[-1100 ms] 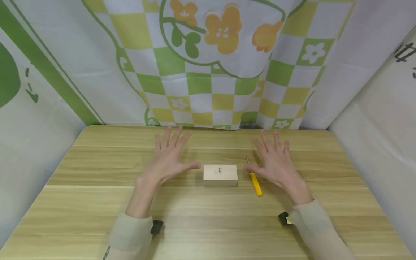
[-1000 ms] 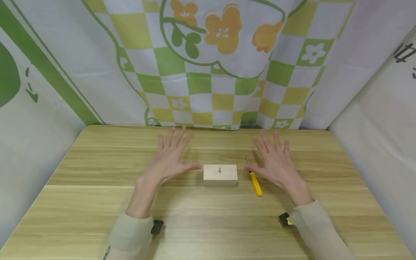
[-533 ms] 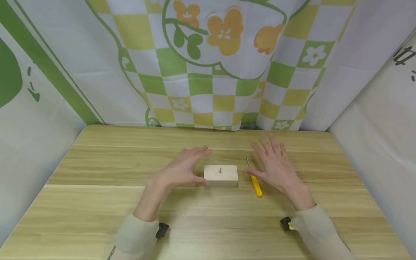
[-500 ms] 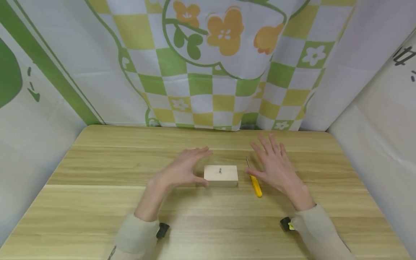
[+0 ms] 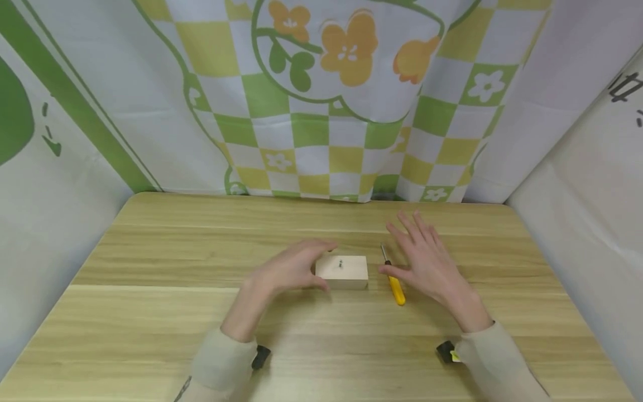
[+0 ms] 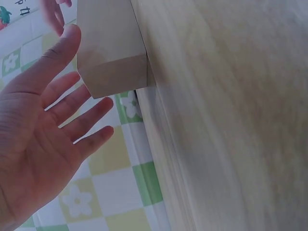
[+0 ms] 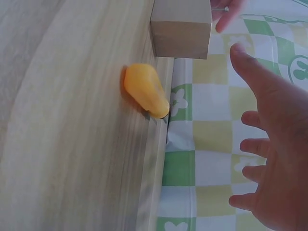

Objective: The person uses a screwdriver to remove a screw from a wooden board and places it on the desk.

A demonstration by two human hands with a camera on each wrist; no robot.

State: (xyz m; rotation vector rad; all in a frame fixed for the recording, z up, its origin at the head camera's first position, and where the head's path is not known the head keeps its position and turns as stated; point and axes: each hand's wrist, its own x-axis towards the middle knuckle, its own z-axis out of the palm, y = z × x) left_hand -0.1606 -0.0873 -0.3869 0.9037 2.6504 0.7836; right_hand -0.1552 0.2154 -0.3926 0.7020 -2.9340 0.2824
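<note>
A pale wooden block (image 5: 346, 272) lies on the table with a small screw (image 7: 221, 8) standing up from its top. My left hand (image 5: 288, 269) is at the block's left end, thumb on the near side and fingers on the far side. In the left wrist view, its fingers (image 6: 86, 120) are spread loosely and no grip on the block shows. A screwdriver (image 5: 396, 287) with a yellow handle lies right of the block, shaft pointing away. My right hand (image 5: 427, 265) hovers by it with fingers spread, thumb over part of the handle, holding nothing.
The wood-grain table (image 5: 166, 335) ends at a checked, flowered curtain (image 5: 311, 128) behind. White cloth walls (image 5: 593, 167) stand at both sides. A small black device (image 5: 260, 357) sits at each wrist cuff.
My left hand has moved right and nearer, from beside the block to around its left end, its fingers drawing together. My right hand has shifted slightly nearer. Block and screwdriver stay put.
</note>
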